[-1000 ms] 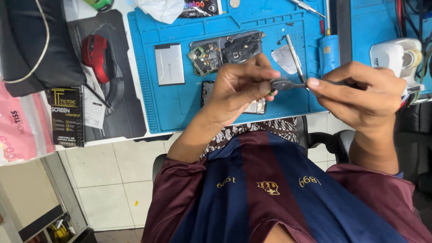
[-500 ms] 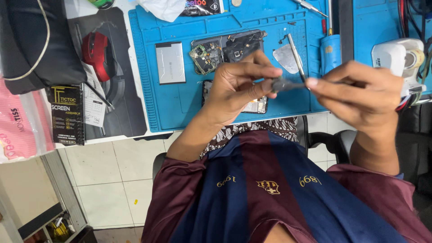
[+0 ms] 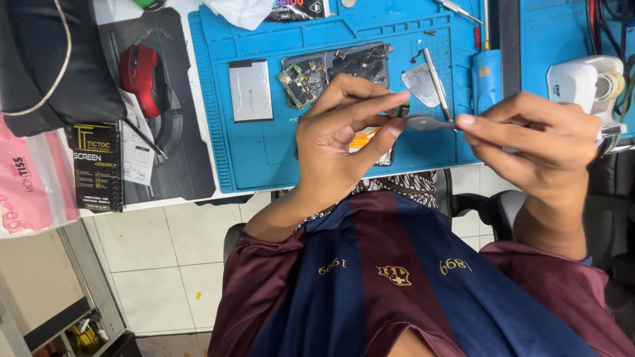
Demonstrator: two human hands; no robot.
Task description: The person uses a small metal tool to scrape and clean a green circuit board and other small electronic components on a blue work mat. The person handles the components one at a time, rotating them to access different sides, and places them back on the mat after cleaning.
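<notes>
Right hand [image 3: 542, 142] gripping slim grey metal tweezers [image 3: 426, 122]; left hand [image 3: 337, 142] pinching their tip above blue silicone repair mat [image 3: 264, 152] on bench.

You sit at a phone repair bench, in a small workshop. A blue silicone work mat [image 3: 264, 165] covers the table, and on it lie an opened phone [image 3: 337, 69] with its circuit board showing, a grey battery [image 3: 250, 90], metal tweezers [image 3: 436, 82] and a screwdriver [image 3: 456, 9]. The floor is white tile [image 3: 159, 264].
</notes>
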